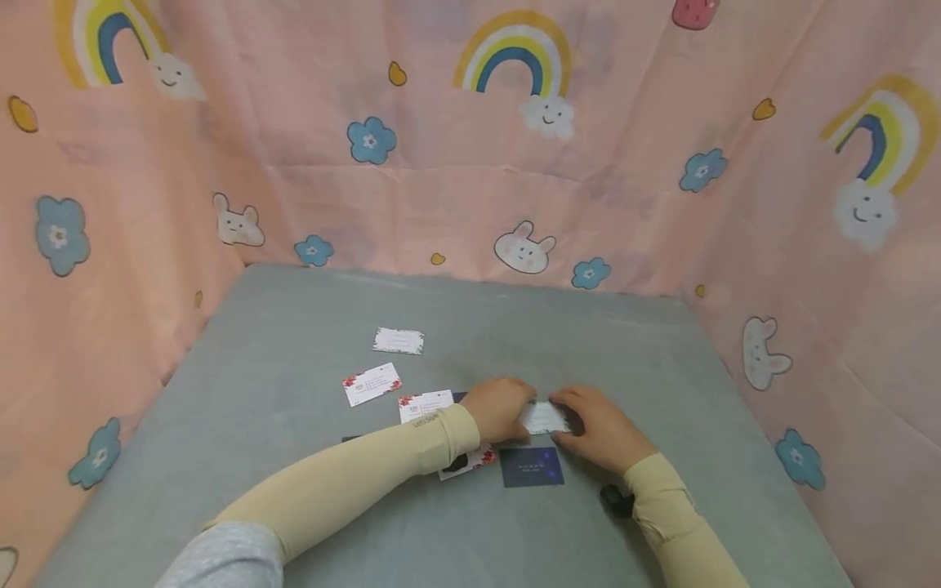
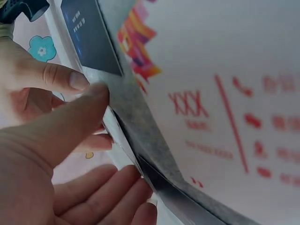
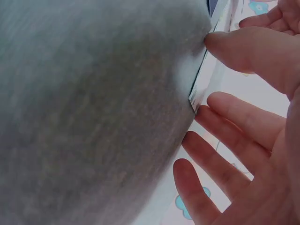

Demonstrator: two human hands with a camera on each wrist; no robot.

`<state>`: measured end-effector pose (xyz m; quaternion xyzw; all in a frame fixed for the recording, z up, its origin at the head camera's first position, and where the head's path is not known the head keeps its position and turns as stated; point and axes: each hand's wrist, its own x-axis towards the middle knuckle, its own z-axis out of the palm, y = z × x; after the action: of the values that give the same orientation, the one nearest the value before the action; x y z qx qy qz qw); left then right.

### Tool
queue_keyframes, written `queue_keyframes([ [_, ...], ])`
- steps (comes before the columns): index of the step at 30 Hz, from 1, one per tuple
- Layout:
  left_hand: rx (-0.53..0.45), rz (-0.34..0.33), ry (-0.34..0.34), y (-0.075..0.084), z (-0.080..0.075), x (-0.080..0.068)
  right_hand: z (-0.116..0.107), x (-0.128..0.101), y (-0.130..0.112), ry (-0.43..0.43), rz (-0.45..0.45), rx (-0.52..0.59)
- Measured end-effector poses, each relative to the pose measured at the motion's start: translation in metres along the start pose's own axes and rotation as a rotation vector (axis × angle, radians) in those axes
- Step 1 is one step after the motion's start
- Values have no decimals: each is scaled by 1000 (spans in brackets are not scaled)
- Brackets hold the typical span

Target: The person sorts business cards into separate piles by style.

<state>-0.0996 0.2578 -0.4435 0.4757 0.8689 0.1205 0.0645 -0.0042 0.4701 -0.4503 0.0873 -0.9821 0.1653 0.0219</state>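
Observation:
Both hands meet over the grey table (image 1: 294, 327) and hold one small white card (image 1: 545, 418) between them. My left hand (image 1: 524, 408) pinches its left end and my right hand (image 1: 566, 416) pinches its right end. In the left wrist view the left thumb (image 2: 70, 122) presses on the card's thin edge (image 2: 123, 140), with the other hand's fingertip (image 2: 70, 78) close above. Seen from the right wrist, the right thumb (image 3: 234, 47) and fingers (image 3: 229, 136) close around the card's edge (image 3: 200, 91).
Several more cards lie on the table: a green-edged white one (image 1: 398, 340), two with red flowers (image 1: 371, 384) (image 1: 425, 404), a dark blue one (image 1: 532, 466) just below the hands. A small black object (image 1: 613, 500) sits by the right wrist. Pink printed cloth (image 1: 470, 188) walls three sides.

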Motion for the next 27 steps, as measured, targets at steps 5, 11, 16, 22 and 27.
queue_keyframes([
  [5, -1, -7, 13, -1, -2, 1, -1, 1, -1, 4, -11, -11],
  [11, 11, 39, 34, -3, 0, 1, -1, 4, -3, -2, -34, -32],
  [16, -8, 7, 40, -20, -6, -6, 1, 24, -12, -25, -37, -19],
  [22, -94, -54, 57, -56, -25, -19, 8, 63, -32, -12, -69, -17],
  [27, -141, -164, 86, -95, -40, -34, 18, 107, -63, -16, -58, -46],
])
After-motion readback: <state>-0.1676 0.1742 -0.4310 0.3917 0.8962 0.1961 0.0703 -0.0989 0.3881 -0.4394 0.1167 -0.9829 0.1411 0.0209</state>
